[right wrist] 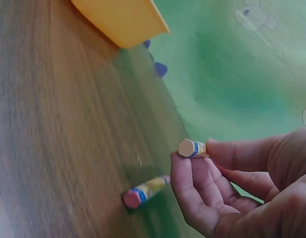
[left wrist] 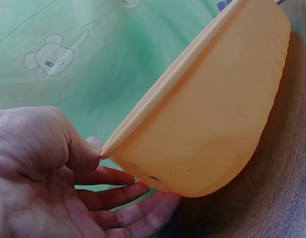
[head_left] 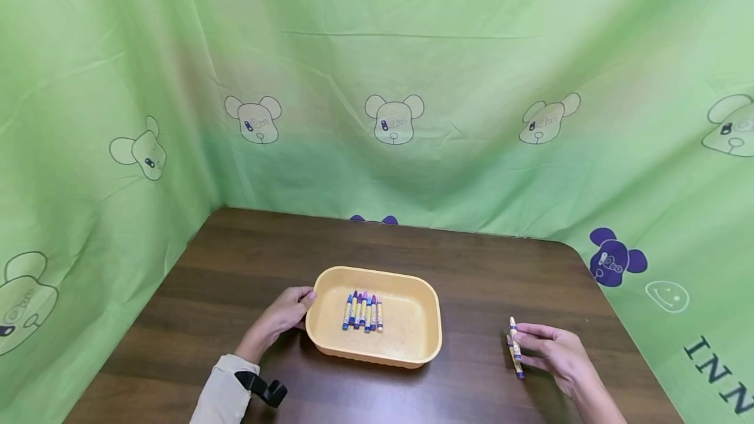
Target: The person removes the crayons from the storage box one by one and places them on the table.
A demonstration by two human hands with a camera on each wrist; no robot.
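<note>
My left hand grips the left end of a pale orange plastic tray. In the left wrist view its thumb is at the rim, with the other fingers against the wall below. Several crayons in blue, purple and pink tones lie side by side in the tray, left of its middle. Off to the right, my right hand pinches a pale peach crayon between thumb and fingertips. Below that crayon, a second crayon with a pink end lies on the table.
The dark wood table has rounded far corners. Behind and beside it hangs a green curtain printed with bear heads. A black strap circles the left wrist over a light sleeve.
</note>
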